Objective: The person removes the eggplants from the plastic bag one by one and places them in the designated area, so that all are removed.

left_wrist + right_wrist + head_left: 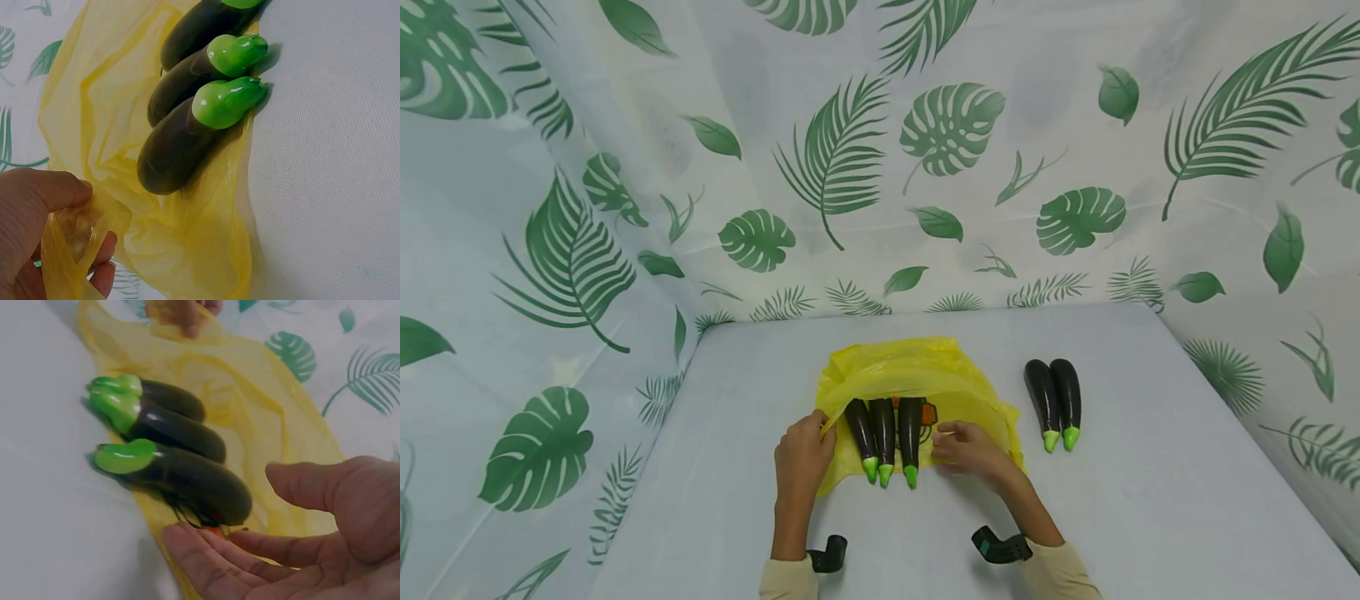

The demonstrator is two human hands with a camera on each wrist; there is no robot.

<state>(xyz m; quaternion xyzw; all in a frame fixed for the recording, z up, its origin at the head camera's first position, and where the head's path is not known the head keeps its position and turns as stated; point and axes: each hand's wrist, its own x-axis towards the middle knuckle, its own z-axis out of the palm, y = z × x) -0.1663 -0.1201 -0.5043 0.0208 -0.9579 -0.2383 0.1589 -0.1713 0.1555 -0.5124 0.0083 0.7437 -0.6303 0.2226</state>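
Observation:
A yellow plastic bag (917,358) lies on the table with its mouth toward me. Three dark eggplants with green stem ends lie side by side in its mouth, among them the left eggplant (862,433), the middle eggplant (883,433) and the right eggplant (910,433). My left hand (805,454) pinches the bag's edge at the left, thumb and fingers round the thin plastic in the left wrist view. Beside the right eggplant, my right hand (970,450) is over the bag's right part, thumb spread from the fingers, holding nothing (300,531).
Two more eggplants (1054,404) lie together on the white table (1150,500), right of the bag. Leaf-patterned sheets (865,275) hang behind and at both sides. A black wrist device (1000,546) is on each forearm.

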